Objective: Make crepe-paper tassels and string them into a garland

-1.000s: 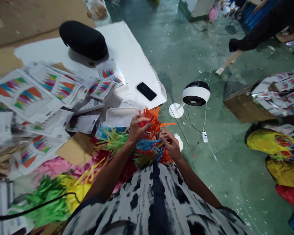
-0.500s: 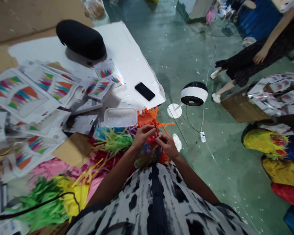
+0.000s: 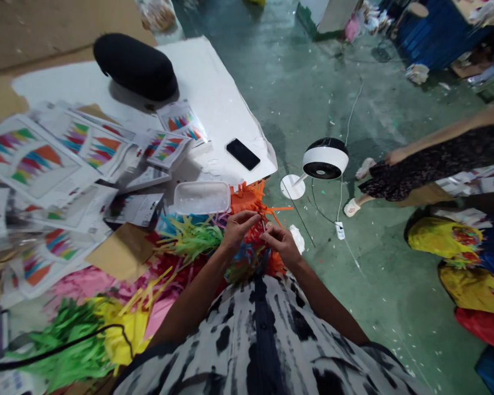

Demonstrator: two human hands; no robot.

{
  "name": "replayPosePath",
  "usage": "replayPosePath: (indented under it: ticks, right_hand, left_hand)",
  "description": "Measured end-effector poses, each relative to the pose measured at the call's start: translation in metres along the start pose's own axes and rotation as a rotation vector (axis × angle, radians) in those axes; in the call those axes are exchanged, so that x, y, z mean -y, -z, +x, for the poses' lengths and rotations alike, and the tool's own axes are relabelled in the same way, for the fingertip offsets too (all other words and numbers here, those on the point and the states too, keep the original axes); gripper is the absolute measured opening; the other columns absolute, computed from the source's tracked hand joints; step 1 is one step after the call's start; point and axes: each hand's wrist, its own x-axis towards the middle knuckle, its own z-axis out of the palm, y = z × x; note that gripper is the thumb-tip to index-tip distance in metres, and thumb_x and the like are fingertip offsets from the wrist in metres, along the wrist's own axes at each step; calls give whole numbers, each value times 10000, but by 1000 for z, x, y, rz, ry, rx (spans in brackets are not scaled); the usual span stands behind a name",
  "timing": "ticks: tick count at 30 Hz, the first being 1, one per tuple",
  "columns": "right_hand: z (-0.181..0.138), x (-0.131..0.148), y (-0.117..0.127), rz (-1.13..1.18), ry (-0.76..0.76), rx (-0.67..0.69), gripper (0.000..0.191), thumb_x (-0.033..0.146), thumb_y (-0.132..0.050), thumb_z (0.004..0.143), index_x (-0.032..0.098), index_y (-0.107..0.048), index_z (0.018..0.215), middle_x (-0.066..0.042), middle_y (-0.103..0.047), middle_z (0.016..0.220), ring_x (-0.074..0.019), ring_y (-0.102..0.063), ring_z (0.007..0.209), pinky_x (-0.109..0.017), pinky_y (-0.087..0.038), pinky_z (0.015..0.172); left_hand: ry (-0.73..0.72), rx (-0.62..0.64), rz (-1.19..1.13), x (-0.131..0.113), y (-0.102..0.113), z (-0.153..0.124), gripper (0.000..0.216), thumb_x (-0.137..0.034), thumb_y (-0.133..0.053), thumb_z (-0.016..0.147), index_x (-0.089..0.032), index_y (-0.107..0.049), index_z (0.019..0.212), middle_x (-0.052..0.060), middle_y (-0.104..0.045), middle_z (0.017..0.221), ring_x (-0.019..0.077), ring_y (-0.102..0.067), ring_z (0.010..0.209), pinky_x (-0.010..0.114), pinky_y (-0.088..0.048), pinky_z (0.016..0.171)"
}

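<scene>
My left hand (image 3: 236, 229) and my right hand (image 3: 282, 243) meet over a bunch of coloured paper fringe (image 3: 251, 258) held in front of my chest. Both hands pinch at a thin strand between them; the fingertips nearly touch. The bunch shows red, blue and orange strips. An orange fringe (image 3: 249, 197) lies just beyond the hands. Green and yellow fringe (image 3: 189, 236) spreads to the left of my left hand. A clear plastic box (image 3: 200, 197) sits behind it.
Printed packaging cards (image 3: 45, 159) litter the table's left. A black phone (image 3: 242, 154) and a black pouch (image 3: 135, 66) lie on white sheet. A white fan (image 3: 325, 158) stands on the green floor. Another person (image 3: 436, 153) walks at right. Coloured bags (image 3: 456, 241) pile beside.
My hands came together from apart and now pinch the fringe close to each other. The other person has walked from the far right corner down toward the fan.
</scene>
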Motion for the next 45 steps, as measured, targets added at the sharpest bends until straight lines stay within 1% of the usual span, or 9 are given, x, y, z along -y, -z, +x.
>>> replayPosePath:
  ticks: [3, 6, 11, 21, 27, 30, 35, 40, 45]
  right_hand:
    - [0, -2, 2, 61, -46, 25, 386, 566, -769, 814, 213, -624, 752, 26, -594, 685, -88, -354, 508, -248, -255, 479]
    - [0, -6, 3, 102, -74, 33, 378, 560, -773, 808, 211, -636, 764, 24, -617, 703, -78, -323, 491, -250, -223, 471]
    - [-2, -6, 1, 117, -90, 10, 399, 578, -801, 775, 214, -640, 761, 18, -653, 703, -86, -361, 496, -252, -233, 476]
    - [-3, 1, -2, 113, -61, -25, 390, 577, -814, 771, 217, -665, 747, 9, -649, 716, -117, -484, 568, -257, -356, 510]
    - [-4, -7, 1, 132, -69, -55, 375, 557, -800, 795, 216, -645, 764, 29, -592, 665, -93, -399, 520, -242, -290, 471]
    - [-3, -9, 4, 139, -87, -61, 391, 571, -790, 795, 217, -626, 766, 13, -639, 714, -88, -379, 509, -242, -257, 456]
    - [-3, -3, 3, 121, -89, -42, 421, 596, -821, 752, 217, -640, 745, 9, -675, 720, -90, -391, 505, -250, -271, 464]
    - [-5, 1, -2, 109, -79, -18, 410, 593, -818, 760, 223, -642, 745, 16, -658, 716, -104, -432, 539, -256, -300, 492]
    - [-4, -4, 1, 125, -93, -3, 392, 564, -812, 774, 218, -630, 740, 28, -638, 679, -85, -367, 498, -251, -238, 476]
  left_hand:
    - [19, 15, -19, 2, 1, 0, 266, -440, -873, 749, -192, -807, 822, 16, -765, 809, 160, -670, 756, 301, -531, 807]
    - [29, 30, -33, 4, 1, 0, 276, -452, -849, 775, -186, -803, 834, 18, -763, 820, 163, -669, 767, 305, -527, 818]
    - [33, 27, -54, 2, -4, 0, 257, -404, -863, 747, -186, -784, 857, 20, -765, 860, 180, -688, 829, 315, -523, 865]
    - [75, 1, -115, 7, -10, -2, 287, -404, -863, 741, -193, -710, 862, -4, -726, 820, 162, -690, 779, 295, -540, 792]
    - [49, 44, -89, 6, -7, -4, 270, -423, -844, 776, -183, -735, 833, 29, -754, 832, 190, -714, 810, 327, -550, 826]
    - [17, 59, -59, 2, -6, -4, 252, -416, -837, 785, -178, -762, 816, 45, -767, 834, 193, -711, 814, 336, -548, 850]
    - [-24, 15, -30, -3, -4, 0, 306, -429, -844, 773, -214, -790, 985, 45, -787, 958, 202, -718, 887, 349, -543, 889]
    - [-34, -21, 27, -9, -4, 2, 264, -431, -887, 722, -199, -797, 812, 26, -768, 846, 197, -689, 834, 336, -525, 876]
    - [-3, 34, 17, -9, -1, 2, 273, -437, -865, 753, -190, -801, 850, 38, -781, 883, 192, -692, 838, 330, -520, 877]
